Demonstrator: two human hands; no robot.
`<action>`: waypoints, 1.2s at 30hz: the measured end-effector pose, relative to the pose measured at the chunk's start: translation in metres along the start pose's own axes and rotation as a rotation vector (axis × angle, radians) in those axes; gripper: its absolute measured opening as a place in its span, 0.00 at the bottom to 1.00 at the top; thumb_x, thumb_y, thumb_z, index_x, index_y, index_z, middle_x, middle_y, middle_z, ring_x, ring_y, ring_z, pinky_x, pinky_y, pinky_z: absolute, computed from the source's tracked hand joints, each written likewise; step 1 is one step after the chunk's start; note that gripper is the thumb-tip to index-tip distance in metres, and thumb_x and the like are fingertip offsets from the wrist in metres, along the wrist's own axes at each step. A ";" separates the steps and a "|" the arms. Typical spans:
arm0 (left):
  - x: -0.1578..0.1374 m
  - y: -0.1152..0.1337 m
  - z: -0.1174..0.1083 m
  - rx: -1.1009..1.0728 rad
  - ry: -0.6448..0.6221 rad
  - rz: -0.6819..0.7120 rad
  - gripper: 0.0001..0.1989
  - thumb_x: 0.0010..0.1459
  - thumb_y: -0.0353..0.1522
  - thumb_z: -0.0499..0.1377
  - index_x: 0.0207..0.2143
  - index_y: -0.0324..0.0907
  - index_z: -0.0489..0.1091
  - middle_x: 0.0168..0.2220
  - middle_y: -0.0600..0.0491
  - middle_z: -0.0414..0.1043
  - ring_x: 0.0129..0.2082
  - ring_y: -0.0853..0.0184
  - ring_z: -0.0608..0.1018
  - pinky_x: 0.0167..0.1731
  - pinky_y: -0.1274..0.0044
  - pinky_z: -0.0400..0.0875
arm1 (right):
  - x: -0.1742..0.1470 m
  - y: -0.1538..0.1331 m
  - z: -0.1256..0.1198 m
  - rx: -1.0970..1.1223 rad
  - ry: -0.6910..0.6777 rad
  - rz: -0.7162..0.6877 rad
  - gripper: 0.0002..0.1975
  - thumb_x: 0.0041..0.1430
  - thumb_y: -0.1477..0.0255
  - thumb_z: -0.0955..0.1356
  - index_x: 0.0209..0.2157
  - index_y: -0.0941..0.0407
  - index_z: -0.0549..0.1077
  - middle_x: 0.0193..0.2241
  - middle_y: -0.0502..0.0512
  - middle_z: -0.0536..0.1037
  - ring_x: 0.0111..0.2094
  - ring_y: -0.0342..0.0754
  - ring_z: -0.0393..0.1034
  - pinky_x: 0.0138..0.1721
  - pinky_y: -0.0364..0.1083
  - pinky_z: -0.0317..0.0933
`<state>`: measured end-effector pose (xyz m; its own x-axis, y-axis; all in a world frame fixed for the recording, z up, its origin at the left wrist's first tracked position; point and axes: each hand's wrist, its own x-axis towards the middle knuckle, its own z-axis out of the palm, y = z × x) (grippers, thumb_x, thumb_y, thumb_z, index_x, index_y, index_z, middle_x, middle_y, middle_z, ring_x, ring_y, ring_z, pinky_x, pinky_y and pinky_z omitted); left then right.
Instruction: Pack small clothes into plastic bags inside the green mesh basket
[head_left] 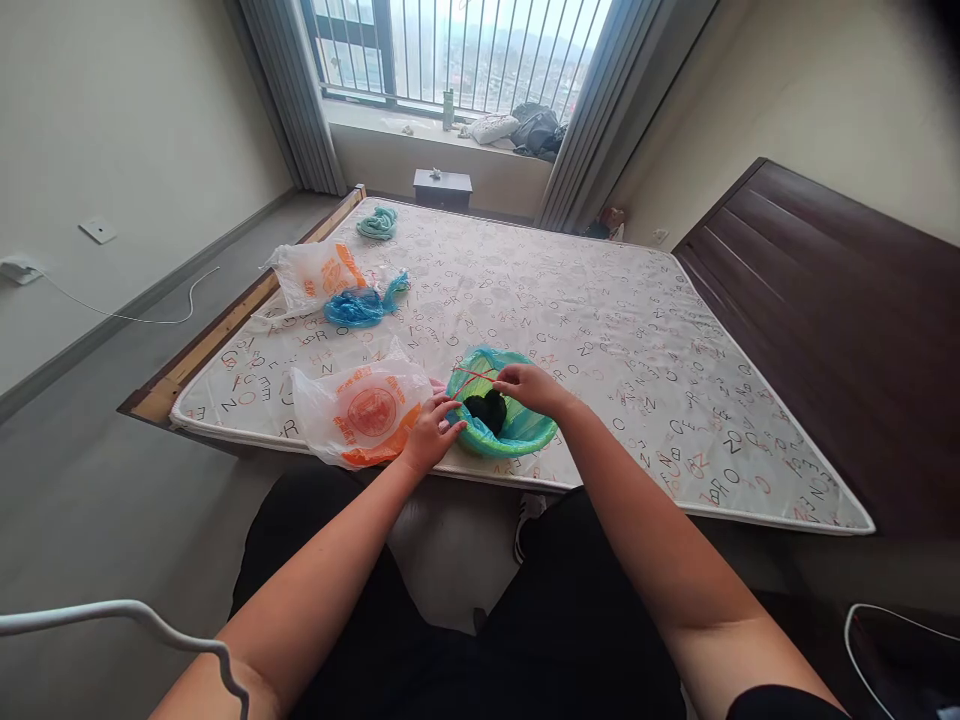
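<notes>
A green basket (517, 447) lined with a thin blue plastic bag (487, 358) stands near the mattress's front edge. Dark, fuzzy-looking stuff (487, 410) lies inside it; its kind is unclear. Over the opening, my right hand (529, 388) pinches a thin red strand (474, 375). One end of the strand runs toward my left hand (435, 428), whose fingers are closed on it at the basket's left rim. Beside that hand lies a crumpled clear plastic bag with orange print (371, 412), which it seems to touch.
The patterned mattress (600, 350) carries a second orange-printed bag (319, 275), a knotted blue plastic bag (352, 307) and a coiled pale-green bundle (377, 223). A dark headboard (817, 310) rises at right. A white cable (112, 610) crosses my left forearm.
</notes>
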<state>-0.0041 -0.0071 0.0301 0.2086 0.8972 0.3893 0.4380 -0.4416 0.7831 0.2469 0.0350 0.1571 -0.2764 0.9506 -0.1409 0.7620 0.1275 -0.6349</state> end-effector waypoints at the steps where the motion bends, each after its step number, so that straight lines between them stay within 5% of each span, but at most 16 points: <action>1: -0.001 -0.001 0.001 0.025 0.001 0.008 0.16 0.61 0.36 0.67 0.52 0.46 0.77 0.56 0.45 0.71 0.59 0.56 0.74 0.59 0.63 0.73 | 0.000 -0.013 0.002 0.058 -0.060 -0.031 0.13 0.65 0.62 0.67 0.36 0.56 0.77 0.29 0.50 0.76 0.29 0.44 0.66 0.32 0.43 0.56; 7: -0.001 -0.009 0.003 0.102 -0.008 -0.016 0.18 0.61 0.37 0.67 0.54 0.46 0.77 0.60 0.43 0.68 0.63 0.53 0.71 0.63 0.60 0.68 | -0.022 -0.069 0.019 0.040 -0.208 -0.226 0.09 0.65 0.66 0.68 0.39 0.56 0.78 0.29 0.49 0.76 0.30 0.43 0.67 0.32 0.43 0.55; 10: -0.001 -0.008 0.002 0.137 0.025 -0.065 0.20 0.60 0.35 0.68 0.54 0.46 0.76 0.62 0.42 0.66 0.63 0.51 0.70 0.65 0.58 0.66 | -0.042 -0.078 0.032 -0.078 -0.231 -0.291 0.09 0.67 0.68 0.68 0.47 0.55 0.75 0.37 0.53 0.80 0.34 0.46 0.72 0.36 0.43 0.58; 15: -0.001 -0.007 0.003 -0.037 0.053 -0.151 0.25 0.60 0.38 0.68 0.58 0.46 0.71 0.63 0.41 0.65 0.65 0.52 0.69 0.64 0.59 0.67 | -0.076 -0.072 0.054 -0.436 -0.239 -0.089 0.22 0.68 0.66 0.69 0.60 0.55 0.65 0.43 0.60 0.82 0.41 0.55 0.78 0.36 0.44 0.60; 20: -0.003 -0.011 0.012 -0.387 0.012 -0.320 0.37 0.58 0.42 0.69 0.65 0.45 0.58 0.61 0.39 0.69 0.53 0.58 0.79 0.50 0.65 0.78 | -0.102 -0.056 0.065 -0.514 -0.209 0.030 0.14 0.72 0.65 0.64 0.54 0.55 0.71 0.42 0.60 0.83 0.41 0.55 0.79 0.38 0.45 0.62; 25: -0.003 -0.011 0.015 -0.446 0.029 -0.422 0.46 0.54 0.43 0.72 0.68 0.45 0.55 0.53 0.40 0.76 0.45 0.58 0.83 0.46 0.66 0.79 | -0.118 -0.043 0.072 -0.127 -0.013 -0.232 0.14 0.74 0.68 0.60 0.47 0.52 0.76 0.42 0.57 0.83 0.44 0.52 0.77 0.45 0.48 0.64; 30: 0.002 -0.007 0.009 -0.525 -0.016 -0.461 0.38 0.53 0.45 0.71 0.62 0.42 0.63 0.50 0.42 0.77 0.41 0.61 0.83 0.42 0.69 0.79 | -0.131 -0.038 0.067 0.080 0.085 -0.377 0.13 0.71 0.70 0.61 0.44 0.51 0.77 0.38 0.56 0.81 0.41 0.51 0.74 0.46 0.51 0.65; 36: 0.004 -0.010 0.009 -0.486 0.033 -0.471 0.28 0.56 0.47 0.68 0.53 0.41 0.70 0.43 0.46 0.78 0.37 0.64 0.82 0.39 0.71 0.79 | -0.146 -0.025 0.050 -0.285 -0.092 -0.249 0.10 0.65 0.74 0.64 0.32 0.52 0.76 0.31 0.54 0.79 0.35 0.49 0.72 0.37 0.46 0.58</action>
<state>0.0007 0.0007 0.0195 0.0616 0.9973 -0.0387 0.0312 0.0369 0.9988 0.2387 -0.1217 0.1558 -0.5148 0.8531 -0.0849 0.7937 0.4369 -0.4232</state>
